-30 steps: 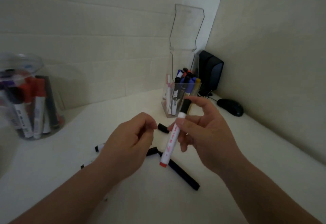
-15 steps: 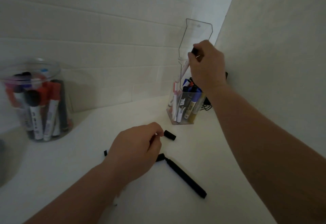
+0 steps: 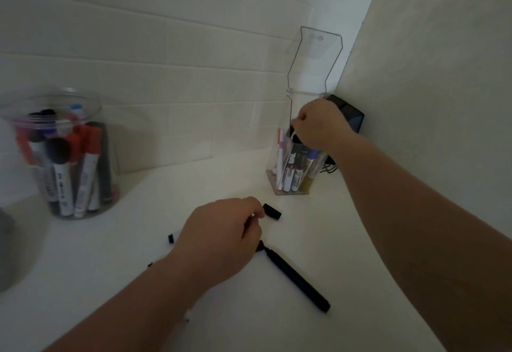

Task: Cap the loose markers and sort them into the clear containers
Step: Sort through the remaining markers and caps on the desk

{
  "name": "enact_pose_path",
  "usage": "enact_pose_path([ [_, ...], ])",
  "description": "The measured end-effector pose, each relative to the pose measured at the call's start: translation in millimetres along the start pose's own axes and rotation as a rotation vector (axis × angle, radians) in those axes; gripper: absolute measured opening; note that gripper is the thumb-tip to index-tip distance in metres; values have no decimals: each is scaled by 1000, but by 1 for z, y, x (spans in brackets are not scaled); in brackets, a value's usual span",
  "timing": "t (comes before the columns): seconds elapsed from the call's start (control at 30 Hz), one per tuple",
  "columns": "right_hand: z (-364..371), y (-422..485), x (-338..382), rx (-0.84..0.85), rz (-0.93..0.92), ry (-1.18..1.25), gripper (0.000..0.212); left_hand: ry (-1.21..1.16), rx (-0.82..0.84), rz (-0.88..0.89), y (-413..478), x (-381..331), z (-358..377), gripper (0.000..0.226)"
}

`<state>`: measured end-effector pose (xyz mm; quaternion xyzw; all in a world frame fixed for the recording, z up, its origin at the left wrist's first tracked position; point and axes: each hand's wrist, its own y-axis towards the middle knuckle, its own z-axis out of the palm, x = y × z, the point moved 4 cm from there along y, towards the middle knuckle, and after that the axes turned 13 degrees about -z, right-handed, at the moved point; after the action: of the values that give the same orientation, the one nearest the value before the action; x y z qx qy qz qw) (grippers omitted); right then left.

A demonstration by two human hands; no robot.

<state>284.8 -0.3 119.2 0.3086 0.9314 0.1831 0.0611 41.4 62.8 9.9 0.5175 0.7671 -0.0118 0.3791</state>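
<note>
On the white counter (image 3: 138, 213), back right corner: a square clear container (image 3: 304, 93) stands by the tiled wall, with capped markers upright inside.
Right hand (image 3: 321, 127): at the container's opening, fingers pinching a black-capped marker (image 3: 294, 137) whose lower part is already inside.
Left hand (image 3: 221, 238): over the counter with fingers curled; I cannot tell whether it holds anything.
Loose black cap (image 3: 272, 211): on the counter, just beside the left fingertips.
Black marker (image 3: 299, 279): lying flat near the left hand.
Round clear jar (image 3: 109, 163): far left, holding red and black markers.
Black box-shaped device (image 3: 352, 116): behind the square container.
</note>
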Motion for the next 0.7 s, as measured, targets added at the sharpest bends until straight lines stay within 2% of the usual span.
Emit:
enact_pose_path([
  [0.07, 8, -4, -1, 26, -34, -49, 42, 14, 6, 8, 0, 0, 1, 21],
  [0.13, 6, -12, 3, -43, -101, -112, 38, 30, 30, -1, 0, 1, 3, 26],
  [0.23, -10, -46, 12, -352, -85, 122, 21, 42, 42, -2, 1, 0, 2, 26],
  [0.27, -13, -62, 20, -391, -71, 208, 17, 50, 45, -5, 2, 0, 2, 23],
  [0.3, -10, -76, 28, -351, -76, 279, 14, 61, 57, -12, 3, -1, 2, 22],
  [0.33, -4, -88, 37, -242, -97, 326, 12, 78, 74, -25, 3, -1, 3, 22],
  [0.4, 21, -104, 50, 67, -162, 305, 11, 96, 107, -9, 1, -4, 4, 24],
  [0.47, 43, -112, 57, 266, -218, 219, 21, 150, 178, 136, -5, -14, 7, 26],
  [0.53, 55, -116, 59, 352, -220, 218, 28, 247, 341, 261, -17, -32, 14, 33],
  [0.6, 63, -117, 60, 394, -224, 213, 29, 316, 488, 276, -27, -44, 22, 45],
  [0.7, 71, -117, 54, 395, -180, 215, 29, 399, 584, 334, -41, -54, 32, 58],
])
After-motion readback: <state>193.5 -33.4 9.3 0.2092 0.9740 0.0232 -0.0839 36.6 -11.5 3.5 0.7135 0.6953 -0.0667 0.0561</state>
